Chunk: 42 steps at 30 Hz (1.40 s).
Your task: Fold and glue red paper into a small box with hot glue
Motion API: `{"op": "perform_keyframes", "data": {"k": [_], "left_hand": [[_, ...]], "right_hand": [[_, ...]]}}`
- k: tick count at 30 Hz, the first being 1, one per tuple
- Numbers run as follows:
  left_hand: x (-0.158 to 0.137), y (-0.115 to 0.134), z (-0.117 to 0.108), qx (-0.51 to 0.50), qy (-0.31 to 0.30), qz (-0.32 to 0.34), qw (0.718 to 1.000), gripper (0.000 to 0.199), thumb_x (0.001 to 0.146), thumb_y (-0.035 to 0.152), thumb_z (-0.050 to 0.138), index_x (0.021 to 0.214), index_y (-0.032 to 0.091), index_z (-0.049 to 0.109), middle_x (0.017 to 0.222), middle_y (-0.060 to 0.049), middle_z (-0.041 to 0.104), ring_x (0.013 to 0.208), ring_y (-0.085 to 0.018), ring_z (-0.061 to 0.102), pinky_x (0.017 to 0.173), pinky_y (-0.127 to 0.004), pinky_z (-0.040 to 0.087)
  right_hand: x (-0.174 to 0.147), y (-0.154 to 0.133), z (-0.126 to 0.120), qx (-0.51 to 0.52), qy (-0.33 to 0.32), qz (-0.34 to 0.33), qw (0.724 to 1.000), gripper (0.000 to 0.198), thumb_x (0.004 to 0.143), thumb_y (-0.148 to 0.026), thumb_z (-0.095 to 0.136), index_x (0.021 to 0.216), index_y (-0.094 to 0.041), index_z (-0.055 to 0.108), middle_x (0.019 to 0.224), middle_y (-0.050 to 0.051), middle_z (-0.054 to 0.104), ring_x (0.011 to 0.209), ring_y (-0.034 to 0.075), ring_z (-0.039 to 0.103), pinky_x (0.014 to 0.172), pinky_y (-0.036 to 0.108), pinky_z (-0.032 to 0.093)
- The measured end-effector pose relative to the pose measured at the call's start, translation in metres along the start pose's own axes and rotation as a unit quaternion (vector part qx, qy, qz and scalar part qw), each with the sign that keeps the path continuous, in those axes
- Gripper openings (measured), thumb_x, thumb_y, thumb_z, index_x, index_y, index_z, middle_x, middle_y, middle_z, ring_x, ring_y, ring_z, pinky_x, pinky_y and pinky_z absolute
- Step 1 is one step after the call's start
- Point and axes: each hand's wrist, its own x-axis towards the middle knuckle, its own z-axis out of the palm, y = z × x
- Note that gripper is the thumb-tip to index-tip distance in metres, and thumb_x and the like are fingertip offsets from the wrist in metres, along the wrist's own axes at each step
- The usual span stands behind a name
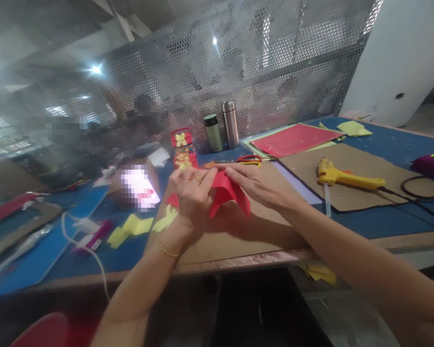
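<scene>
A folded piece of red paper [228, 190] is held between my two hands over a brown cardboard sheet [231, 246]. My left hand [193, 190] pinches its left side, the fingers curled. On the right, my right hand [251, 183] grips the upper edge with the thumb on top; its other fingers are partly hidden. Two flaps of the paper hang down toward me. Beside my left wrist lies a yellow paper bow [166, 219]. Just beyond my hands are small red paper pieces with yellow bows [181, 139] and red- and yellow-handled scissors [251, 160].
A yellow glue gun [347, 178] rests on cardboard at right, its cord trailing off. Red sheets [298, 140] lie behind it. A green bottle [213, 132] and a steel flask [230, 124] stand at the back. To the left are a lit phone [139, 187], yellow scraps [130, 229] and a white cable [101, 265].
</scene>
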Motion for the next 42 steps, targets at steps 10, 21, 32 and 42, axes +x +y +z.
{"op": "perform_keyframes", "data": {"k": [10,21,32,42], "left_hand": [[0.0,-0.011,-0.008,0.034,0.018,-0.021,0.999,0.028,0.1,0.027,0.052,0.112,0.025,0.077,0.082,-0.008,0.075,0.083,-0.025,0.061,0.087,-0.047,0.031],[0.003,-0.017,0.004,0.11,0.022,-0.007,0.994,0.025,0.097,0.024,0.052,0.098,0.022,0.077,0.076,-0.005,0.075,0.072,-0.022,0.06,0.084,-0.043,0.032],[0.002,-0.016,0.001,0.089,-0.007,-0.009,0.996,0.028,0.099,0.029,0.052,0.084,0.02,0.074,0.067,-0.003,0.069,0.067,-0.02,0.057,0.084,-0.042,0.031],[0.003,-0.015,-0.002,0.087,-0.025,-0.015,0.996,0.026,0.098,0.031,0.054,0.087,0.02,0.074,0.072,-0.005,0.071,0.072,-0.022,0.06,0.087,-0.043,0.032]], "right_hand": [[-0.013,-0.013,0.008,-0.193,0.039,-0.08,0.977,0.063,0.101,-0.06,0.047,0.149,-0.02,0.055,0.139,0.015,0.068,0.122,0.031,0.064,0.1,0.049,0.05],[-0.015,0.001,0.021,-0.553,0.136,-0.243,0.785,0.025,0.097,-0.014,0.051,0.076,-0.019,0.064,0.075,0.007,0.069,0.07,0.021,0.051,0.075,0.037,0.032],[-0.018,-0.007,0.023,-0.551,0.124,-0.29,0.773,0.033,0.101,-0.01,0.045,0.075,-0.017,0.065,0.074,0.006,0.066,0.069,0.019,0.047,0.077,0.036,0.032],[-0.018,-0.005,0.025,-0.553,0.119,-0.305,0.766,0.036,0.101,-0.008,0.043,0.074,-0.018,0.065,0.073,0.005,0.066,0.067,0.018,0.047,0.08,0.035,0.033]]}}
